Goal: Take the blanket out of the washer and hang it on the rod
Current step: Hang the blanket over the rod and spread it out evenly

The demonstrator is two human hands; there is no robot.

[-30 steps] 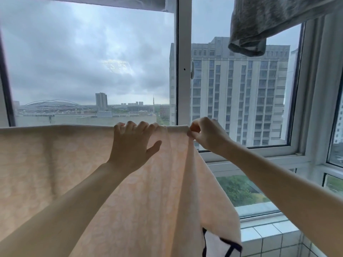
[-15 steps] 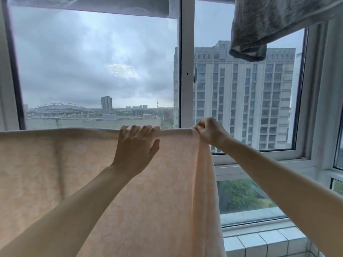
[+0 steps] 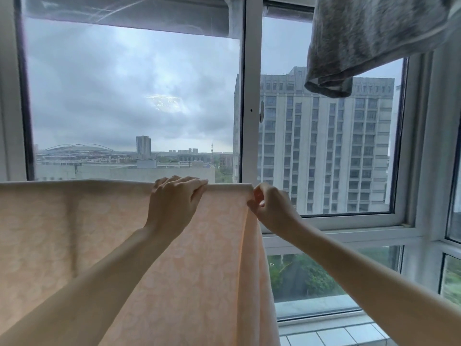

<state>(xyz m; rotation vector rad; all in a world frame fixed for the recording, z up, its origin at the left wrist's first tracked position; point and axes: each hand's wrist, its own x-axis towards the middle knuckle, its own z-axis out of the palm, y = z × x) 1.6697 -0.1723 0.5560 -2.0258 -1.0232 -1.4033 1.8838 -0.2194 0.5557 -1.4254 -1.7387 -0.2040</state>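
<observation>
A pale peach blanket [image 3: 82, 236] with a faint pattern hangs in a flat sheet across the lower left, its top fold running level at mid height. The rod under that fold is hidden by the cloth. My left hand [image 3: 174, 203] lies over the top fold, fingers curled across it. My right hand [image 3: 270, 211] pinches the blanket's right edge just below the top corner. The right edge falls straight down in a narrow fold.
A large window with a white frame [image 3: 245, 101] stands right behind the blanket. A grey garment [image 3: 369, 38] hangs from above at the upper right. A white tiled ledge [image 3: 334, 333] runs below the window at the lower right.
The view has tilted up and shifted. My right hand moved slightly left along the top edge, and the blanket's right edge hangs straighter than before. My left hand stays on the fold.
</observation>
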